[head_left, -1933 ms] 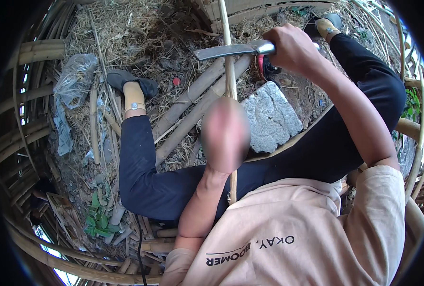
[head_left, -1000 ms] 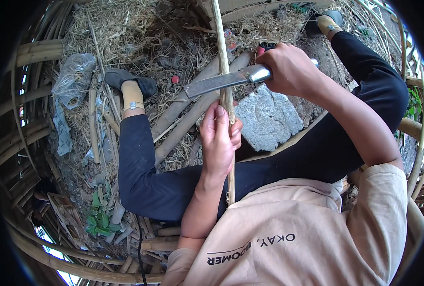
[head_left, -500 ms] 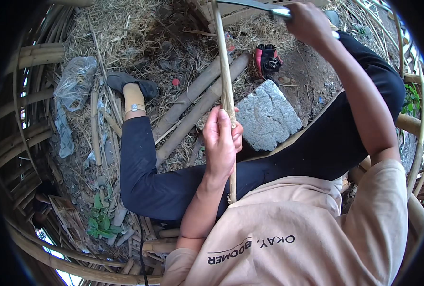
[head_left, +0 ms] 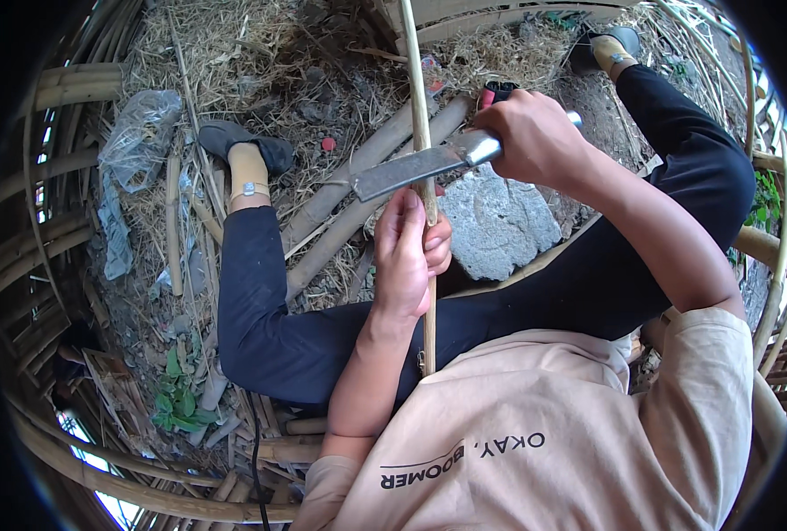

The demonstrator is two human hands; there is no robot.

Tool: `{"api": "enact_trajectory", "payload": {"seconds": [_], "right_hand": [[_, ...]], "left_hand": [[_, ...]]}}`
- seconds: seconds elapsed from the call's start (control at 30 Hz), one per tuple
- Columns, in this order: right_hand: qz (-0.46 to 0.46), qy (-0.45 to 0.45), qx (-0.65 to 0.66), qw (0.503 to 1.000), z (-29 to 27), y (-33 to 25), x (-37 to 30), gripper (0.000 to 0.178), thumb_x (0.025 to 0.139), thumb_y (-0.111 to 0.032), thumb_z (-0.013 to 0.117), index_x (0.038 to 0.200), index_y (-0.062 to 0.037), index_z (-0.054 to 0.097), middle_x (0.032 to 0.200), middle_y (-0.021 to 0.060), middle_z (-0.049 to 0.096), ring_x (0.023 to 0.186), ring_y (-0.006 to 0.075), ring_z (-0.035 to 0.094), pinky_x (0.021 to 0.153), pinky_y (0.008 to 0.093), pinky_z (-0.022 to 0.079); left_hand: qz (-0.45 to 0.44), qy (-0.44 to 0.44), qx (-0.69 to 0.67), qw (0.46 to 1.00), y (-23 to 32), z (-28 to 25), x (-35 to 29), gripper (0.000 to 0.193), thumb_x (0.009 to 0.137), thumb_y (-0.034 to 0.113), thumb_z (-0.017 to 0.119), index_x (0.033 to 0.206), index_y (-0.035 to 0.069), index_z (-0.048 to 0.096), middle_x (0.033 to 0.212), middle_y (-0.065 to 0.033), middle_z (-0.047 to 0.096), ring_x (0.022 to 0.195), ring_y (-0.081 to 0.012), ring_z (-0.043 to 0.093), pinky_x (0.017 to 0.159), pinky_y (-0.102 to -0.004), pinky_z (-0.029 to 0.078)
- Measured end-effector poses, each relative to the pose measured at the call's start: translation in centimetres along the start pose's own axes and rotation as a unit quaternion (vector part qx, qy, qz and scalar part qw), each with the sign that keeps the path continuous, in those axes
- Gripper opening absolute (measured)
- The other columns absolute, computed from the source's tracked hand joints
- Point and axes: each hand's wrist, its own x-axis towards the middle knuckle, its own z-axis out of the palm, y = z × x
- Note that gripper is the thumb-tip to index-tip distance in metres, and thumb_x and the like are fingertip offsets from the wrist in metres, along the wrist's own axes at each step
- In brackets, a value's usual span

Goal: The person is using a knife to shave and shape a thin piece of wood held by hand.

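Note:
A long pale wooden stick runs up and down in front of me, its lower end against my shirt and its upper end leaving the top of the view. My left hand is closed round its middle, thumb pointing up along it. In my right hand is a broad-bladed knife with a silver metal handle. The grey blade crosses the stick just above my left thumb, tip toward the left. The handle's butt shows past the right hand.
A rough grey stone block stands between my legs, beyond the hands. Bamboo poles lie on the straw-strewn ground. To the left are a clear plastic bag and a green plant. A red and black item is partly hidden behind the right hand.
My right hand has brought the knife down the stick toward me, from near its top to just above the left hand. The left hand keeps its hold, nearly in place.

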Motion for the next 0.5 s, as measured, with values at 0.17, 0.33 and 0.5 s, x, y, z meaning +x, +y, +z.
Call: {"api": "enact_trajectory", "payload": {"seconds": [0.17,0.33,0.5], "right_hand": [[0.025,0.055,-0.003,0.998,0.6,1.8,0.8,0.012,0.069,-0.009,0.067,0.079,-0.0059,0.074,0.065,0.0183,0.067,0.059,0.0359,0.069,0.059,0.0448,0.057],[0.047,0.106,-0.101,0.988,-1.4,6.0,2.6,0.014,0.071,-0.01,0.066,0.082,-0.0061,0.074,0.07,0.017,0.069,0.066,0.0355,0.071,0.062,0.0443,0.058],[0.094,0.118,-0.117,0.982,-1.7,5.8,3.2,0.021,0.074,-0.011,0.066,0.092,-0.0074,0.075,0.078,0.0189,0.071,0.075,0.0361,0.072,0.073,0.0459,0.058]], "left_hand": [[0.0,0.018,0.018,1.0,-0.3,0.2,-0.3,0.029,0.112,0.03,0.034,0.117,0.009,0.054,0.066,0.0059,0.035,0.046,0.0004,0.023,0.039,-0.0168,0.021],[-0.004,0.013,0.033,0.999,-0.2,0.9,-0.1,0.03,0.112,0.029,0.033,0.117,0.008,0.053,0.066,0.0058,0.035,0.046,0.0007,0.023,0.039,-0.0169,0.021],[0.003,0.02,0.024,1.0,-0.1,0.6,-0.1,0.03,0.112,0.029,0.034,0.116,0.007,0.053,0.066,0.0056,0.037,0.046,0.0008,0.025,0.039,-0.017,0.021]]}}
